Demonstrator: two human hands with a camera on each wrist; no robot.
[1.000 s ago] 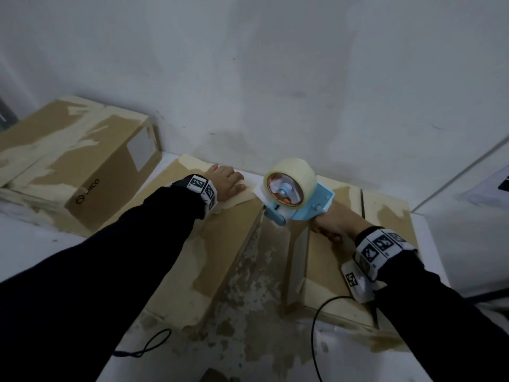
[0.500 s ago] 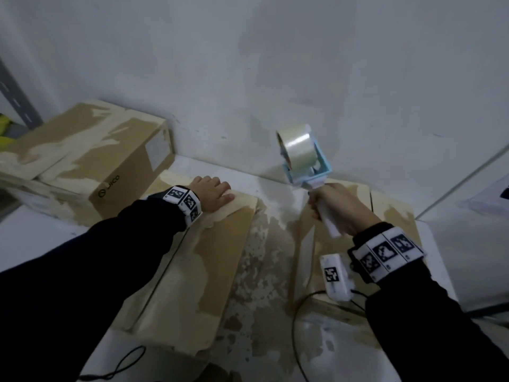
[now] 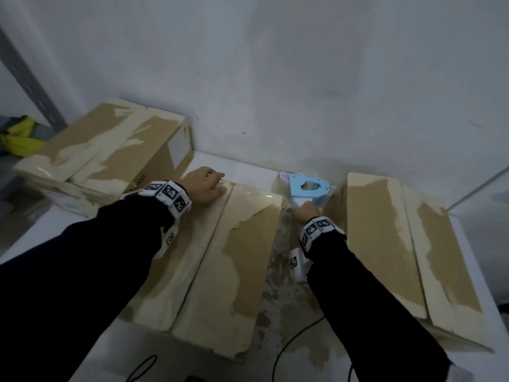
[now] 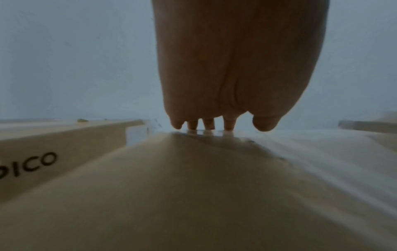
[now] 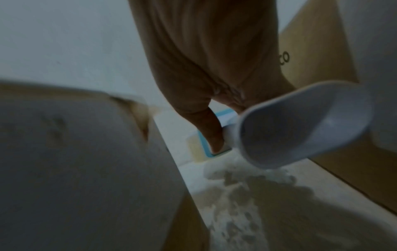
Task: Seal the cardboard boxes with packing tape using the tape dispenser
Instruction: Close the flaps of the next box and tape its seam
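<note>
- Now the left hand (image 3: 205,186) lies flat on the far end of the middle box (image 3: 220,260), its fingers (image 4: 208,124) straight and pressing on a shiny tape strip (image 3: 248,188) near the far edge.
- The right hand (image 3: 304,212) has its grip clenched round the white handle (image 5: 300,125) of the dispenser (image 3: 308,188).
- The dispenser is low on the table (image 3: 278,260), in the gap between the middle box and the right box (image 3: 385,244), close to the wall (image 3: 275,78).
- From the head view its blue frame faces up. The roll is hardly seen; in the right wrist view only a pale edge shows, so I cannot tell if tape runs out from it.
- I judge that the step in hand is the end of one strip on the middle box: the left hand smooths the tape while the right hand puts the dispenser aside or takes it to a new start.
- The long seam (image 3: 203,260) of the middle box looks not covered by fresh tape, but the glare makes this unsure.
- The next move probably calls for the dispenser to be lifted, set on the far end of that seam and pulled toward the person, with the left hand holding the flaps down.
- A third box (image 3: 110,150) stands at the far left, apart from both hands.
</note>
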